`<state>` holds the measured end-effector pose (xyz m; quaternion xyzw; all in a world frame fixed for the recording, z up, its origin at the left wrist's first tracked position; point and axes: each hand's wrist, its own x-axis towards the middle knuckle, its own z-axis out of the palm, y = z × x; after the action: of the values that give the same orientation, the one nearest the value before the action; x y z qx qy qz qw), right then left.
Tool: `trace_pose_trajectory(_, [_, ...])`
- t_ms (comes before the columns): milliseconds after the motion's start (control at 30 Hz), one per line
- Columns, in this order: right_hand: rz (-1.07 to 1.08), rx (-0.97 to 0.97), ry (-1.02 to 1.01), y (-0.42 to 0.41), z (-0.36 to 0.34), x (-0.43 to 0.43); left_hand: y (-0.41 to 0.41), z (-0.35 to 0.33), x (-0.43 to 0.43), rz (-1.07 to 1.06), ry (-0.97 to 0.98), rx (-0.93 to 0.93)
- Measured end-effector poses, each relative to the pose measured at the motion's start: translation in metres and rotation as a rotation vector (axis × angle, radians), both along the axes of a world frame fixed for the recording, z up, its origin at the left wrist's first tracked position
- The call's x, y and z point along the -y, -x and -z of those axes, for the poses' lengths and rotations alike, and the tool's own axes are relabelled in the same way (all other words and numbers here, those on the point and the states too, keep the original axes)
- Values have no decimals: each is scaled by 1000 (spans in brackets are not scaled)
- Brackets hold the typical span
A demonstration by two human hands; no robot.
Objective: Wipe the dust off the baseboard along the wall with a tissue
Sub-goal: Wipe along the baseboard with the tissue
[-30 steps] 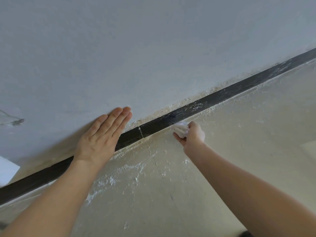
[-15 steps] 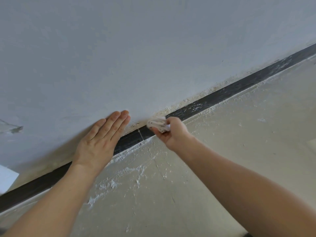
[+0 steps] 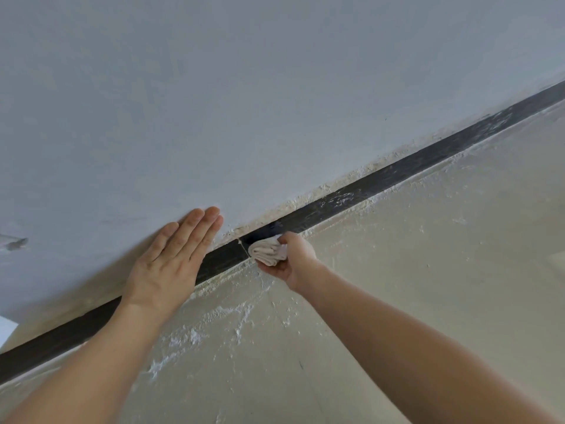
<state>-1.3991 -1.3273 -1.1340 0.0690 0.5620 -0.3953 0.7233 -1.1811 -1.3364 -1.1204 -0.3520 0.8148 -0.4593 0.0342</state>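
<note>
The dark baseboard (image 3: 382, 180) runs as one long strip where the wall (image 3: 275, 87) meets the floor (image 3: 428, 270), slanting from the lower left up to the upper right, both ends cut off by the view. The left hand (image 3: 171, 264) lies flat on the wall, fingers straight and close together, its heel hiding a stretch of the strip. The right hand (image 3: 295, 261) pinches a bunched tissue (image 3: 267, 250), thumb above and fingers mostly hidden beneath; the wad's folds point left along the baseboard and touch its lower edge by a thin seam. Pale smears mark the strip farther right, and white crumbs dot the floor.
</note>
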Motion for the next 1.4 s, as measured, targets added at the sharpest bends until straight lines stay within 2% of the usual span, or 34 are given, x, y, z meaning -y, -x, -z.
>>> trace_pose_trajectory(167, [60,-221,77,51,1,24,0,-2,-1,-11,-8,-14])
trace_pose_trajectory(367, [492,-417,23,117,-13,17,14,-9,-3,5,-41,-50])
trace_pose_trajectory(433, [408,-480,0,114,-14,8,33,-9,0,55,-63,-66])
trace_pose_trajectory(467, [307,-458,1,104,-9,3,45,-8,3,86,-61,-70])
trace_pose_trajectory(567, [77,-226,12,69,8,-4,83,-5,12,141,-45,-95])
trace_pose_trajectory(633, [8,-190,50,52,17,0,100,-3,18,128,-14,-103])
trace_pose_trajectory(700, [31,-151,81,49,17,8,106,-2,20,103,1,-104])
trace_pose_trajectory(800, [104,-215,115,74,15,22,104,-2,21,71,-16,-103])
trace_pose_trajectory(967, [337,-298,137,136,8,27,103,-3,19,52,-22,-99])
trace_pose_trajectory(1067, [479,-324,70,153,5,17,102,-2,20,47,-5,-87])
trace_pose_trajectory(1167, [396,-277,-13,138,-3,1,101,-1,22,42,6,-85])
trace_pose_trajectory(1300, [109,16,60,87,-5,-11,102,0,21,44,6,-82])
trace_pose_trajectory(1400, [71,104,135,67,-13,0,101,-2,20,51,3,-60])
